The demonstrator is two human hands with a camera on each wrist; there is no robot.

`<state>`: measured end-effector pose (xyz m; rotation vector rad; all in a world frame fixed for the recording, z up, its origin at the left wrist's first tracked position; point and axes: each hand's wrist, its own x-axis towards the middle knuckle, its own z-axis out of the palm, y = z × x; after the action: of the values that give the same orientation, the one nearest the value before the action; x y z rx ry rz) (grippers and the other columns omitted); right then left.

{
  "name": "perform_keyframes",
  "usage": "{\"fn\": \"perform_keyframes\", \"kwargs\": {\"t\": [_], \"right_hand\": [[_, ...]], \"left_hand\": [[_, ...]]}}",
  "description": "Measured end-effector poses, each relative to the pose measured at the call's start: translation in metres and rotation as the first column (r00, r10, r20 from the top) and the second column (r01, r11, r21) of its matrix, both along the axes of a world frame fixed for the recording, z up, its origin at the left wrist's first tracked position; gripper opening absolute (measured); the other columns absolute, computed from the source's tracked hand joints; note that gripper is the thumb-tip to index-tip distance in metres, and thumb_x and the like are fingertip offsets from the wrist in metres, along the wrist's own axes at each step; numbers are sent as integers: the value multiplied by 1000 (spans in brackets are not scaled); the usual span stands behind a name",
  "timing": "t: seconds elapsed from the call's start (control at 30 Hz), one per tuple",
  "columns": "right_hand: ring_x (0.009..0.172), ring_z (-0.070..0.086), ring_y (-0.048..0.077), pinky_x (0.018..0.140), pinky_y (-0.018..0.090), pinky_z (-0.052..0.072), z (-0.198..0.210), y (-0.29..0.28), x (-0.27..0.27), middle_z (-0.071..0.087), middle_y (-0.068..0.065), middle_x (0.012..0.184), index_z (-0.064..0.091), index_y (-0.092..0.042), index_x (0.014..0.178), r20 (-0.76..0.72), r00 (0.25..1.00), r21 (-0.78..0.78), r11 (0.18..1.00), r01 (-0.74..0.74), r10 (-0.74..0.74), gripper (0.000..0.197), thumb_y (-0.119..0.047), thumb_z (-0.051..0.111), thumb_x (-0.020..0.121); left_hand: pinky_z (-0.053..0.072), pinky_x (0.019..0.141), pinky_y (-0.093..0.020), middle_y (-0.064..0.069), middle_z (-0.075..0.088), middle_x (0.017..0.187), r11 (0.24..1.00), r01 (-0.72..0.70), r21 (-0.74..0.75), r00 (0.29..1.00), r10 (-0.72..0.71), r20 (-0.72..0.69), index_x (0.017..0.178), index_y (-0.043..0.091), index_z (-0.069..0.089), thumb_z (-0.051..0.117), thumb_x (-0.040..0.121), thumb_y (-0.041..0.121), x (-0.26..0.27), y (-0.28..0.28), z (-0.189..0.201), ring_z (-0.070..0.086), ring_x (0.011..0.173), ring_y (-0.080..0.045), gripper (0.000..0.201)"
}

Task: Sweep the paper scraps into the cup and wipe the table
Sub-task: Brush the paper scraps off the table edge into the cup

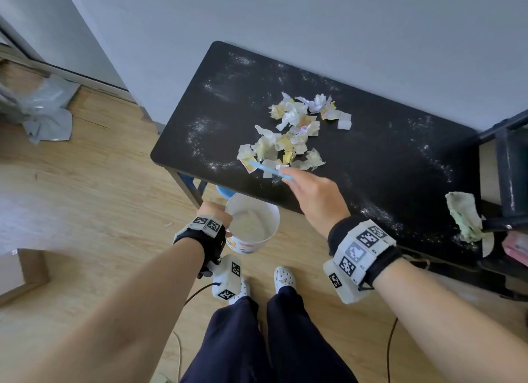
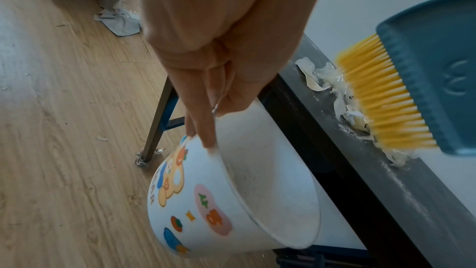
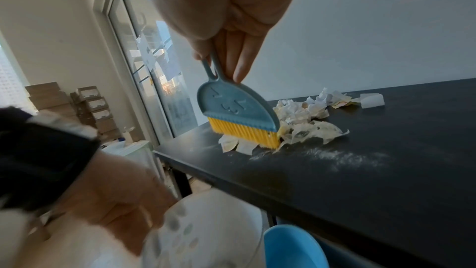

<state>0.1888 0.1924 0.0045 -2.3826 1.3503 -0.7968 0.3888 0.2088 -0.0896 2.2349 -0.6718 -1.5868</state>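
A pile of crumpled paper scraps [image 1: 294,134] lies on the black table [image 1: 385,160], which is dusted with white powder. My right hand [image 1: 311,191] grips the handle of a small blue brush [image 3: 238,109] with yellow bristles [image 3: 244,136]; the bristles touch the near scraps [image 3: 306,131] close to the table's front edge. My left hand [image 1: 214,211] pinches the rim of a white printed paper cup [image 2: 231,197], thumb inside, fingers outside. The cup [image 1: 253,222] hangs tilted just below the table edge, under the brush [image 2: 422,93].
A crumpled greenish cloth [image 1: 464,217] lies on the table's right end beside a dark shelf frame [image 1: 511,168]. A blue stool [image 3: 293,246] stands under the table. Wooden floor [image 1: 85,182] spreads left, with a grey bag [image 1: 47,111] and small scraps.
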Motion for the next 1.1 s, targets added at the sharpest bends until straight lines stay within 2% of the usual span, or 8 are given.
{"fn": "perform_keyframes", "kwargs": {"t": [0.23, 0.5, 0.6, 0.77, 0.87, 0.97, 1.03, 1.1], "right_hand": [[76, 71, 34, 52, 39, 58, -31, -38, 15, 67, 20, 111, 64, 1, 109, -187, 979, -92, 991, -98, 80, 47, 17, 71, 65], [90, 70, 29, 61, 38, 60, -44, -4, 7, 68, 20, 110, 66, 2, 107, -166, 973, -111, 977, -182, 162, 48, 18, 72, 62], [92, 70, 28, 69, 36, 60, -39, 8, 3, 68, 21, 109, 68, 4, 105, -158, 970, -143, 968, -206, 183, 31, 8, 59, 75], [99, 68, 29, 78, 39, 59, -25, 1, -24, 65, 21, 116, 64, 4, 113, -79, 997, -201, 980, 4, -20, 35, 8, 61, 78], [93, 69, 33, 74, 43, 59, -23, -10, -53, 65, 22, 115, 62, 4, 115, -54, 977, -221, 957, 188, -204, 31, -1, 54, 85], [79, 70, 37, 67, 43, 58, -32, -15, -75, 67, 24, 108, 62, 5, 114, -61, 944, -177, 934, 310, -325, 34, 9, 61, 80], [77, 70, 38, 67, 43, 58, -39, -13, -80, 67, 24, 108, 62, 4, 114, -79, 935, -142, 932, 333, -346, 35, 12, 63, 79], [77, 70, 38, 68, 44, 59, -44, -10, -80, 67, 23, 109, 62, 4, 115, -77, 937, -131, 935, 329, -341, 34, 10, 62, 81]], "left_hand": [[60, 70, -52, -19, 67, 104, 1000, 20, 9, 1000, -20, -4, 106, 2, 68, 53, 81, -9, 3, -1, -5, 69, 85, -39, 31], [60, 74, -50, -22, 64, 113, 1000, 20, 11, 999, -20, -27, 109, 2, 67, 51, 83, -7, 3, -1, -6, 69, 87, -38, 32], [60, 73, -46, -21, 63, 113, 1000, 9, 18, 999, -8, -39, 114, 2, 64, 51, 84, -7, 1, -2, -7, 67, 85, -38, 34], [59, 77, -49, -17, 65, 102, 1000, 24, 7, 999, -23, -40, 108, 3, 67, 51, 84, -7, -3, -4, -10, 67, 84, -37, 31], [59, 78, -48, -16, 64, 101, 1000, 25, 12, 998, -25, -59, 113, 3, 66, 50, 83, -7, -5, -6, -11, 67, 81, -35, 35], [58, 80, -47, -14, 63, 100, 1000, 17, 6, 996, -16, -82, 109, 1, 66, 49, 85, -8, -6, -6, -12, 64, 82, -34, 31], [58, 83, -48, -7, 60, 105, 1000, 25, -4, 996, -25, -87, 97, 2, 67, 47, 85, -8, -6, -6, -12, 65, 85, -34, 25], [58, 81, -46, -3, 56, 116, 1000, 17, -16, 996, -18, -83, 102, 1, 67, 48, 85, -9, -4, -6, -13, 67, 89, -35, 27]]}}
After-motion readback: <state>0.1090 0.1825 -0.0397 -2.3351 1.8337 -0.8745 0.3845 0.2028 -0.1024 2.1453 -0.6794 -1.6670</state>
